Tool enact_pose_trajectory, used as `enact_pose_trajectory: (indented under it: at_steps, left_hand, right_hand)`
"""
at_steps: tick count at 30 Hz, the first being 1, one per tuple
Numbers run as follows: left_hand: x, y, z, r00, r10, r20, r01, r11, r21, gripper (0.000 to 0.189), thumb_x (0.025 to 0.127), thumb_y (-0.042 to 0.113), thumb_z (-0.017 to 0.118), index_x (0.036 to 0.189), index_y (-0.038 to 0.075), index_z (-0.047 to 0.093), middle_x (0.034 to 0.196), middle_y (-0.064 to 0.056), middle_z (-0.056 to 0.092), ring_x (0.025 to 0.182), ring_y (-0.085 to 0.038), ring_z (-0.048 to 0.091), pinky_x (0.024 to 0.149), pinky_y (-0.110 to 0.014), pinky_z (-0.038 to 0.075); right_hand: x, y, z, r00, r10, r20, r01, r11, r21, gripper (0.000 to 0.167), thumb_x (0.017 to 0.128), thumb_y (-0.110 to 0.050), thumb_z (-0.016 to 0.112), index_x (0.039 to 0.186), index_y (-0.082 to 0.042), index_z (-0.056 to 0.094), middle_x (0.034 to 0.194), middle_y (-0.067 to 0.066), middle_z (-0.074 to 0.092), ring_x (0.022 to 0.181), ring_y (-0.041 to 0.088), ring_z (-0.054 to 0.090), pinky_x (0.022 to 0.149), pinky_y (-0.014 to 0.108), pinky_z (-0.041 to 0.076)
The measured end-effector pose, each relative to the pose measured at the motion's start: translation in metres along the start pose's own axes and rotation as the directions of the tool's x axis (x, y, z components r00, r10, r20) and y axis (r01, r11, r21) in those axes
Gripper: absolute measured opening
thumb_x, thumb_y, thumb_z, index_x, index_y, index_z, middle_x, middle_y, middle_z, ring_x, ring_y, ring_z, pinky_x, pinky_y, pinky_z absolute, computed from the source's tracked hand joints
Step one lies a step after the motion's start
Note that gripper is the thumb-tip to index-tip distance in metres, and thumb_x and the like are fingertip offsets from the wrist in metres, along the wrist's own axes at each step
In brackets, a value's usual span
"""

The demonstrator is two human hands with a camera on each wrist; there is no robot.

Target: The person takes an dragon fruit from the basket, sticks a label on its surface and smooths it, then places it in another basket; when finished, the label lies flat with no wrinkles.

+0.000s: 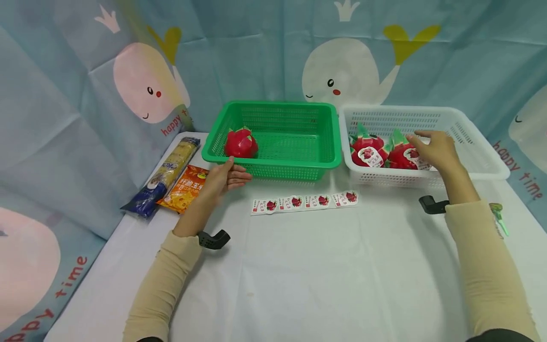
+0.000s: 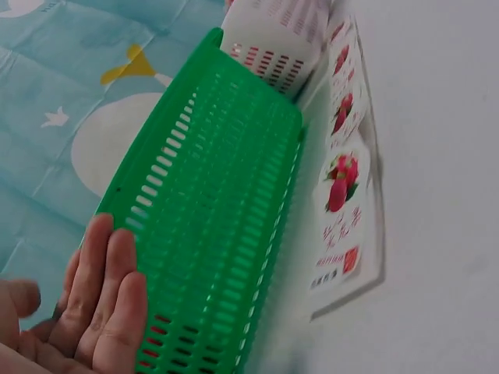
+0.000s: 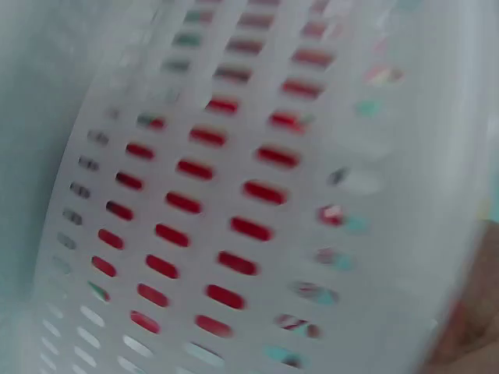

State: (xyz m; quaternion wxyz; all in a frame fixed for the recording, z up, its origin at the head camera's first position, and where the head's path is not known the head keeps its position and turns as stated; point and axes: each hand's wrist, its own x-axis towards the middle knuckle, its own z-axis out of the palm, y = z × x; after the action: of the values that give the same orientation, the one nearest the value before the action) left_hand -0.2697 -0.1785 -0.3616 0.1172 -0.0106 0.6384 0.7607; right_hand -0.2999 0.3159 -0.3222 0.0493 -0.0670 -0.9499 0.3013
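Note:
In the head view, my right hand (image 1: 439, 148) reaches over the white basket (image 1: 478, 164), its fingertips at a red dragon fruit (image 1: 400, 156) that bears a round label. Whether they touch the fruit is hard to tell. Another labelled dragon fruit (image 1: 366, 145) lies left of it in the same basket. My left hand (image 1: 220, 179) is beside the front left corner of the green basket (image 1: 282, 166), fingers straight and holding nothing. Inside that basket sits a dragon fruit (image 1: 241, 143) with no label in sight. Through the white basket's slots, red fruit shows in the right wrist view.
A strip of dragon fruit labels (image 1: 305, 203) lies on the table before the baskets. To the left are an orange snack bag (image 1: 185, 187) and a long yellow-and-blue packet (image 1: 164, 175). A small green item (image 1: 499, 218) lies at the right. A whale-print cloth hangs behind.

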Motion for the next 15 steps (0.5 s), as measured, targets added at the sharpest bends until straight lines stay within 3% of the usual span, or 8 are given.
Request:
enact_pose_trajectory:
  at_steps: [2,4,6,7,9,11,13,15]
  left_hand:
    - [0.001,0.005,-0.003,0.999,0.029,0.023,-0.031,0.997,0.073,0.043,0.098,0.034,0.039,0.101,-0.006,0.055,0.074,0.0,0.071,0.073,-0.011,0.07,0.069,-0.023,0.056]
    - [0.003,0.013,-0.007,0.996,0.089,0.031,-0.093,0.984,0.153,0.042,0.097,0.032,0.044,0.1,-0.007,0.056,0.074,0.001,0.071,0.072,-0.011,0.069,0.067,-0.021,0.056]
    - [0.01,0.023,-0.012,0.979,0.199,0.038,-0.202,0.942,0.268,0.039,0.096,0.03,0.048,0.101,-0.008,0.058,0.075,0.0,0.071,0.072,-0.01,0.069,0.068,-0.02,0.055]
    - [0.014,0.028,-0.015,0.963,0.267,0.047,-0.266,0.896,0.355,0.037,0.095,0.028,0.05,0.101,-0.008,0.059,0.077,-0.002,0.071,0.073,-0.01,0.069,0.069,-0.019,0.055]
    - [0.024,0.04,-0.02,0.922,0.384,0.056,-0.35,0.759,0.549,0.033,0.093,0.025,0.055,0.101,-0.006,0.062,0.082,-0.006,0.071,0.076,-0.013,0.068,0.072,-0.019,0.053]
    - [0.037,0.051,-0.025,0.882,0.458,0.115,-0.389,0.567,0.726,0.026,0.091,0.017,0.058,0.104,-0.005,0.063,0.092,-0.013,0.07,0.082,-0.021,0.067,0.076,-0.026,0.053]
    - [0.05,0.06,-0.03,0.872,0.449,0.193,-0.379,0.37,0.848,0.024,0.089,0.009,0.06,0.109,-0.004,0.062,0.103,-0.019,0.067,0.093,-0.028,0.064,0.083,-0.035,0.051]
    - [0.063,0.067,-0.034,0.885,0.375,0.278,-0.375,0.218,0.901,0.031,0.085,0.001,0.061,0.116,-0.005,0.058,0.113,-0.023,0.062,0.102,-0.035,0.059,0.089,-0.045,0.048]
  right_hand:
    - [-0.014,-0.005,-0.001,0.993,-0.031,-0.112,0.036,0.998,0.045,0.067,0.092,-0.055,0.037,0.135,-0.005,0.045,0.129,0.026,0.05,0.117,0.04,0.046,0.089,0.054,0.046]
    - [-0.031,-0.008,-0.002,0.985,-0.09,-0.144,0.107,0.988,0.114,0.057,0.093,-0.048,0.04,0.124,-0.003,0.056,0.109,0.01,0.065,0.104,0.024,0.056,0.082,0.036,0.052]
    - [-0.048,-0.008,-0.002,0.983,-0.172,-0.069,0.183,0.958,0.22,0.045,0.095,-0.038,0.046,0.108,0.001,0.063,0.086,0.0,0.067,0.086,0.015,0.059,0.07,0.022,0.052]
    - [-0.057,-0.007,-0.001,0.977,-0.213,0.005,0.204,0.938,0.279,0.038,0.095,-0.033,0.047,0.102,0.0,0.065,0.08,-0.006,0.066,0.078,0.01,0.06,0.065,0.016,0.05]
    - [-0.071,-0.001,0.002,0.934,-0.304,0.188,0.2,0.88,0.431,0.027,0.097,-0.023,0.046,0.097,-0.005,0.066,0.079,-0.012,0.067,0.073,0.005,0.064,0.065,0.015,0.053]
    - [-0.08,0.009,0.008,0.855,-0.385,0.347,0.125,0.803,0.583,0.028,0.099,-0.015,0.04,0.098,-0.011,0.067,0.087,-0.007,0.07,0.078,0.009,0.067,0.07,0.02,0.055]
    - [-0.083,0.022,0.014,0.78,-0.45,0.434,-0.005,0.69,0.724,0.034,0.101,-0.012,0.032,0.106,-0.014,0.065,0.097,0.0,0.071,0.087,0.014,0.069,0.076,0.024,0.055]
    - [-0.084,0.033,0.02,0.763,-0.468,0.447,-0.162,0.53,0.832,0.038,0.102,-0.015,0.026,0.112,-0.01,0.062,0.105,0.005,0.07,0.095,0.018,0.068,0.08,0.028,0.054]
